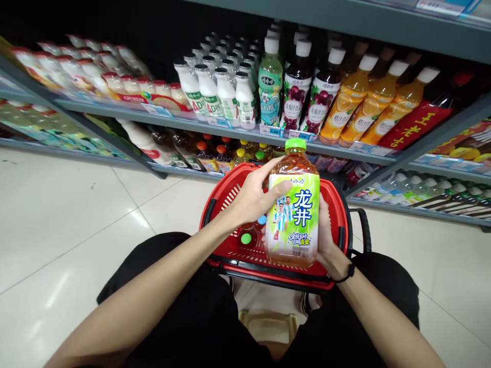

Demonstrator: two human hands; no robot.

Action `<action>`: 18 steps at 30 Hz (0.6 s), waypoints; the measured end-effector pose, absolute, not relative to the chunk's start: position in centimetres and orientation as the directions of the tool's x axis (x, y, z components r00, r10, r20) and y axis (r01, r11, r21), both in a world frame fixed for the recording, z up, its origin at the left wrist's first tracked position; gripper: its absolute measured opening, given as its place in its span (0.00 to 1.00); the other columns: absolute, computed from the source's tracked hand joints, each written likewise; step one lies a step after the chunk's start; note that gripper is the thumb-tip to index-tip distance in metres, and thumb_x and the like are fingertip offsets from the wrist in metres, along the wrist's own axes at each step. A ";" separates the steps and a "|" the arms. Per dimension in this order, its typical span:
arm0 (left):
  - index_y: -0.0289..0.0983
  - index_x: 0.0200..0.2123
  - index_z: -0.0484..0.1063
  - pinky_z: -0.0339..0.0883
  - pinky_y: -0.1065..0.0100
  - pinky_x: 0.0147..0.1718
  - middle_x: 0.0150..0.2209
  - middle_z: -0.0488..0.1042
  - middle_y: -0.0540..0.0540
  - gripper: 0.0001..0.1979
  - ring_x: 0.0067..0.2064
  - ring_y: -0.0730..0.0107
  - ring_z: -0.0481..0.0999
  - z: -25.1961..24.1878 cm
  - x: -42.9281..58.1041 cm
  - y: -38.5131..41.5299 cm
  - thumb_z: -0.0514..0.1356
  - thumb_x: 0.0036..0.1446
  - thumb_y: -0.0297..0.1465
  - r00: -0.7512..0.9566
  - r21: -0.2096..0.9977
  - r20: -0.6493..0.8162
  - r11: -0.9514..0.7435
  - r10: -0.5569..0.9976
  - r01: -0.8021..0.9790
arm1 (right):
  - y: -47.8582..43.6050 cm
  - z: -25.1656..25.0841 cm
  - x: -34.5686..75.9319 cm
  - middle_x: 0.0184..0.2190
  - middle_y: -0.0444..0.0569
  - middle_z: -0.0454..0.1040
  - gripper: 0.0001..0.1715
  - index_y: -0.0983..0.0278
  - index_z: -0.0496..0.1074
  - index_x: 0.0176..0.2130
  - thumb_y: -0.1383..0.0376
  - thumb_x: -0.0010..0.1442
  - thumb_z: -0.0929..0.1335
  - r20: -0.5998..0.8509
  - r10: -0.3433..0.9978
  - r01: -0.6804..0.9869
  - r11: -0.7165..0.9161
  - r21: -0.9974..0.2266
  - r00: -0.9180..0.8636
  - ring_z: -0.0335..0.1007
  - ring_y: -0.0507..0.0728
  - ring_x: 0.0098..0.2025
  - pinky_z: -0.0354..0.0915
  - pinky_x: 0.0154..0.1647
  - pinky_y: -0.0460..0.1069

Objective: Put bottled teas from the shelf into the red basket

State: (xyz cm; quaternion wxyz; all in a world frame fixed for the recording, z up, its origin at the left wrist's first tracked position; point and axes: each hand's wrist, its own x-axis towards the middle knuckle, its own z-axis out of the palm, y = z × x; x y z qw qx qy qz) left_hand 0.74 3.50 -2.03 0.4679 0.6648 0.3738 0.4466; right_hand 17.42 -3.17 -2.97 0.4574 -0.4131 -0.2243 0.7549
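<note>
Between both hands, a green-capped bottle of amber drink (295, 204) is held firmly above the basket: the left hand (255, 191) wraps its upper side, thumb across the green-and-white label, while the right hand (327, 230) supports it from the opposite side and partly behind. Directly below the grip sits a red basket (333, 209) with black handles, containing capped bottles (246, 238), one cap green and another blue. Black-clad knees (153, 266) flank it. Out to either side of the grip spreads a glossy, pale tiled floor (76, 225). Beyond the grip stand grey store shelves (134, 110), carrying white bottles (226, 97) ahead and leftward, dark grape-labelled bottles (297, 97) straight ahead, and orange bottles (364, 115) ahead and rightward.
</note>
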 end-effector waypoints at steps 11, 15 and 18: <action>0.35 0.62 0.75 0.79 0.57 0.48 0.55 0.80 0.37 0.39 0.53 0.49 0.82 -2.3 1.0 5.0 0.76 0.48 0.43 0.089 0.984 0.161 -0.167 0.983 0.061 | -2.0 -5.5 18.4 0.46 0.50 0.83 0.31 0.60 0.78 0.51 0.40 0.63 0.67 -0.396 0.891 -0.467 -0.453 -0.759 -0.222 0.76 0.65 0.58 0.72 0.59 0.59; 0.33 0.62 0.75 0.77 0.53 0.54 0.57 0.79 0.36 0.36 0.56 0.49 0.81 -3.5 0.7 5.4 0.74 0.52 0.41 0.045 0.985 0.116 -0.121 0.992 0.124 | -2.4 -7.9 18.4 0.50 0.48 0.83 0.28 0.59 0.78 0.53 0.44 0.63 0.71 -0.354 0.925 -0.400 -0.379 -0.835 -0.137 0.76 0.63 0.59 0.70 0.62 0.58; 0.33 0.62 0.74 0.78 0.54 0.53 0.57 0.79 0.36 0.37 0.56 0.48 0.81 -3.3 0.9 5.1 0.74 0.51 0.40 0.111 0.994 0.070 -0.078 0.991 0.071 | -2.8 -8.5 18.2 0.49 0.48 0.83 0.30 0.59 0.78 0.53 0.42 0.64 0.70 -0.351 0.933 -0.381 -0.356 -0.854 -0.083 0.76 0.63 0.58 0.70 0.62 0.58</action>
